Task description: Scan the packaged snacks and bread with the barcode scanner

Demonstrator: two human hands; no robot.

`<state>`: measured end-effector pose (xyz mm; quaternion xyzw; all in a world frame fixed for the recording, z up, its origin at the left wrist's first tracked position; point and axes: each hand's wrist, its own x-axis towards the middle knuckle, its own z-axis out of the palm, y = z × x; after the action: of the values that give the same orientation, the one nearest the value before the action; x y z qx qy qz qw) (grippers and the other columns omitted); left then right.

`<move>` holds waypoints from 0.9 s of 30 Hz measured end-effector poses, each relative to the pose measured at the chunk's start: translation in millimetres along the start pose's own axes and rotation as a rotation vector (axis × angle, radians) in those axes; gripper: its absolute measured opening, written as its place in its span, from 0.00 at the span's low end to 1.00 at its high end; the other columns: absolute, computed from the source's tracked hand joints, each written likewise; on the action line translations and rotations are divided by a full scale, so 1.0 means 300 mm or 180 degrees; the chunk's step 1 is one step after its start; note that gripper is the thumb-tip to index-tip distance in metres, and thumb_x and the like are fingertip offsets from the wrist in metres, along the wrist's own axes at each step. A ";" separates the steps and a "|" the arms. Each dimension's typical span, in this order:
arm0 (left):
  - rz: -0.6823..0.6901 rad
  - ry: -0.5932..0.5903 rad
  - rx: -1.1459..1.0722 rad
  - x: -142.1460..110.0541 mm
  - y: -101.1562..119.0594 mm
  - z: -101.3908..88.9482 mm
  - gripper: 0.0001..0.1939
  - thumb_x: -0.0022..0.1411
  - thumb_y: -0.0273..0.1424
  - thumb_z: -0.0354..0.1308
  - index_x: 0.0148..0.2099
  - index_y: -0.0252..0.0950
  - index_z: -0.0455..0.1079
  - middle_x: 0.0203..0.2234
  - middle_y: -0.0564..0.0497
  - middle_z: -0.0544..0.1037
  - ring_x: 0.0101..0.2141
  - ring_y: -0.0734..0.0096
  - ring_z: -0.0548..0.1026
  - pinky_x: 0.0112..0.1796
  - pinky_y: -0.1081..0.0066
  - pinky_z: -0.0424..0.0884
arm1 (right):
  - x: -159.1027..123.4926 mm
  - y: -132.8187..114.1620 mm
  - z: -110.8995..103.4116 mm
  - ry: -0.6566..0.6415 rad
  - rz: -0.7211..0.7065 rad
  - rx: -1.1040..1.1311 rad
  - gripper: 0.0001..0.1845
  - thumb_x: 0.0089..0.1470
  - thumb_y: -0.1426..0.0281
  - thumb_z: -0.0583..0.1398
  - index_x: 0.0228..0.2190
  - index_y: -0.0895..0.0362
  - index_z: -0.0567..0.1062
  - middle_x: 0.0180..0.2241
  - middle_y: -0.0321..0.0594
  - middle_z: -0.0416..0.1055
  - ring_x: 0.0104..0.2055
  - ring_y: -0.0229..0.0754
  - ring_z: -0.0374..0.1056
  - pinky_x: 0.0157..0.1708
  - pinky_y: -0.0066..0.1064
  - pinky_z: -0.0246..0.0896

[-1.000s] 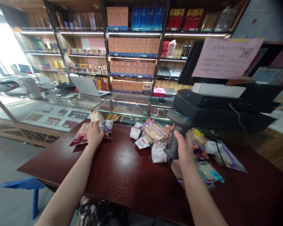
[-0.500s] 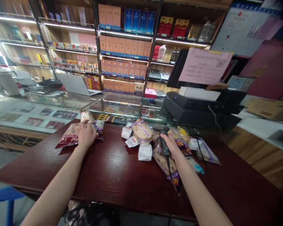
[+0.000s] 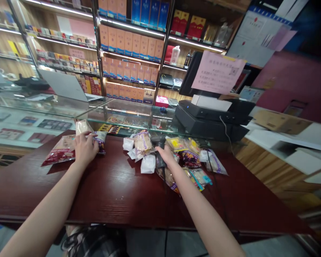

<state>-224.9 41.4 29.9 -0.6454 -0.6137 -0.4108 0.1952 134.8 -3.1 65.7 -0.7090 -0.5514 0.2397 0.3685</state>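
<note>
My right hand (image 3: 167,155) is closed round the handle of a dark barcode scanner (image 3: 158,142), held low over a heap of snack packets (image 3: 176,157) in the middle of the dark red wooden counter (image 3: 117,192). The scanner's cable (image 3: 165,185) trails back toward me. My left hand (image 3: 85,146) lies flat with fingers spread on a small group of snack packets (image 3: 60,153) at the counter's left. A bread packet (image 3: 142,142) and white sachets (image 3: 148,165) lie between the two hands.
A black register with a receipt printer (image 3: 211,116) stands at the back right, a pink notice (image 3: 217,71) above it. A glass display counter (image 3: 69,107) with a laptop (image 3: 64,85) runs behind. Shelves of boxed goods (image 3: 131,46) fill the back wall.
My right hand has lowered the scanner from raised above the heap down onto the packets. The camera has swung right. My left hand has stayed on its packets.
</note>
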 end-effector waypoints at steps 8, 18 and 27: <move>-0.0073 0.0121 -0.0002 -0.005 -0.001 0.002 0.16 0.63 0.31 0.50 0.47 0.33 0.74 0.53 0.34 0.68 0.54 0.40 0.63 0.54 0.45 0.57 | -0.002 -0.064 0.059 -0.0130 -0.0077 -0.0619 0.27 0.48 0.54 0.60 0.46 0.56 0.73 0.47 0.49 0.76 0.51 0.57 0.71 0.47 0.41 0.63; 0.1677 -0.0945 -0.0804 -0.070 0.201 0.045 0.25 0.67 0.36 0.50 0.63 0.35 0.62 0.55 0.37 0.67 0.55 0.50 0.65 0.55 0.53 0.61 | 0.021 -0.069 0.078 -0.0163 -0.0088 -0.0878 0.24 0.52 0.58 0.56 0.45 0.61 0.74 0.47 0.54 0.76 0.52 0.57 0.71 0.48 0.41 0.62; 0.1737 -0.1316 -0.1016 -0.127 0.291 0.088 0.26 0.66 0.34 0.52 0.66 0.42 0.59 0.57 0.41 0.67 0.55 0.51 0.65 0.54 0.50 0.64 | 0.071 -0.065 0.076 -0.0140 -0.0187 -0.0881 0.20 0.52 0.58 0.57 0.38 0.58 0.78 0.42 0.50 0.78 0.51 0.55 0.71 0.50 0.40 0.60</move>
<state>-130.6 22.4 7.1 -0.8767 -0.3739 -0.2952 0.0665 111.8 25.6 68.6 -0.7312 -0.6077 0.1659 0.2619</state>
